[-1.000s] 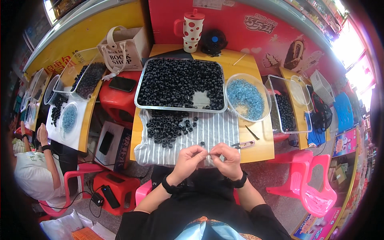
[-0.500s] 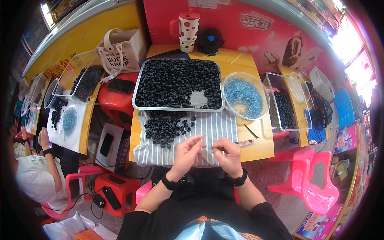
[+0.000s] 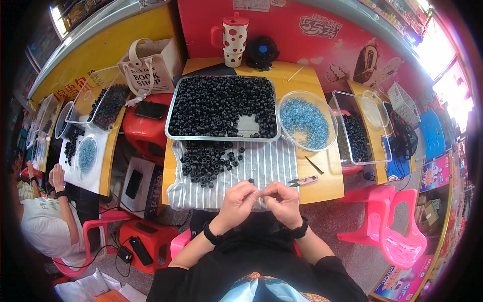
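Observation:
Close together over the front edge of a grey-and-white striped cloth (image 3: 269, 163), my left hand (image 3: 238, 202) and my right hand (image 3: 284, 202) meet at the fingertips. Both are closed in a pinch; what sits between the fingers is too small to make out. Just beyond them lies a single small black ring-shaped piece (image 3: 251, 180). A loose heap of the same black pieces (image 3: 204, 162) covers the cloth's left part. Behind it stands a metal tray (image 3: 221, 139) full of them. To the right, a round clear tub (image 3: 334, 132) holds small pale-blue pieces (image 3: 304, 121).
Thread snips (image 3: 304, 180) and a thin dark pointed tool (image 3: 315, 165) lie right of the cloth. A dotted tumbler (image 3: 234, 43) and a black fan (image 3: 262, 52) stand at the back. Left are a red stool (image 3: 146, 132) with a phone and another person (image 3: 50, 221); right, a pink chair (image 3: 397, 241).
My hands have come together, and my left fingers, stretched before, are now pinched. A single black piece now shows on the cloth beyond them. The snips are more fully uncovered.

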A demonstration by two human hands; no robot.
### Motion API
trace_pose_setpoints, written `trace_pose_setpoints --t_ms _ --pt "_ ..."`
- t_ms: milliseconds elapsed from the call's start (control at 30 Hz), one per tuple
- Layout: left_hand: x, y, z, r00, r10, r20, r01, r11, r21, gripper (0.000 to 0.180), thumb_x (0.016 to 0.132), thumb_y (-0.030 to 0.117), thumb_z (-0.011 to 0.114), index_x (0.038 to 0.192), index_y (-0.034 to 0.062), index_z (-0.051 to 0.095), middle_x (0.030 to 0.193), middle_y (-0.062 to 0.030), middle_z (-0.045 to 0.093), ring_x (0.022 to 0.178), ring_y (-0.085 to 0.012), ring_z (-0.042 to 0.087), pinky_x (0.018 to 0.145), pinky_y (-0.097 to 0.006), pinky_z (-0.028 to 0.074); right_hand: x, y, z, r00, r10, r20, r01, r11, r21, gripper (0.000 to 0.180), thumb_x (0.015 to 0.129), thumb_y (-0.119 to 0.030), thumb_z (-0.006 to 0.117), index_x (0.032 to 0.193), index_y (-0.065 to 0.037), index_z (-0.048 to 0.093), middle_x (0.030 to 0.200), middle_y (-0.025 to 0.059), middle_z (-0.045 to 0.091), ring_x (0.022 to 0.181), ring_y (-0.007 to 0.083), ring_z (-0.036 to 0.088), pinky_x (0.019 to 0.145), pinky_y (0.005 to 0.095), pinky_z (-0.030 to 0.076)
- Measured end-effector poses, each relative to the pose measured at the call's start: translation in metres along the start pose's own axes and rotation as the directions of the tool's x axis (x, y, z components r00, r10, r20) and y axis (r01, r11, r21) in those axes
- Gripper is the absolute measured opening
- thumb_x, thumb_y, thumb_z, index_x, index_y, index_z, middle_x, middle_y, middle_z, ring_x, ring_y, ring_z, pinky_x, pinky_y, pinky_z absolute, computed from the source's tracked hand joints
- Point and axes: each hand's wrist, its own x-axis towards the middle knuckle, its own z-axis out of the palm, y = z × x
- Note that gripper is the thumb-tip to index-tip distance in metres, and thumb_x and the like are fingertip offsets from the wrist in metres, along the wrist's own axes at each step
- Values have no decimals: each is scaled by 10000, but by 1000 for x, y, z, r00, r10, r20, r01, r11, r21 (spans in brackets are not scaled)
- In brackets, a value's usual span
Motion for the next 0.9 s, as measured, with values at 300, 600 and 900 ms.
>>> trace_pose_setpoints --t_ms 300,600,900 --pt "17 -11 -8 967 -34 -251 95 968 234 149 829 56 673 951 -23 641 794 -89 579 581 -130 543 510 -263 420 9 0 -10 931 -254 262 362 552 -751 126 668 61 590 742 -21 531 751 126 492 697 319 532 610 408 446" --pt "10 -25 3 987 160 -23 -100 714 694 272 754 -29 664 1020 -2 615 863 -132 573 624 -244 584 532 -315 470 9 13 -15 961 -218 172 275 672 -688 100 709 51 596 780 -15 567 757 111 519 687 270 562 612 359 460" --pt "1 -8 -1 998 -38 -58 48 981 187 154 778 -57 653 920 -17 609 784 -117 630 650 -141 636 539 -261 482 14 -12 7 1000 -3 28 5 999 -50 35 779 58 603 799 31 612 731 44 577 626 71 544 554 225 431"
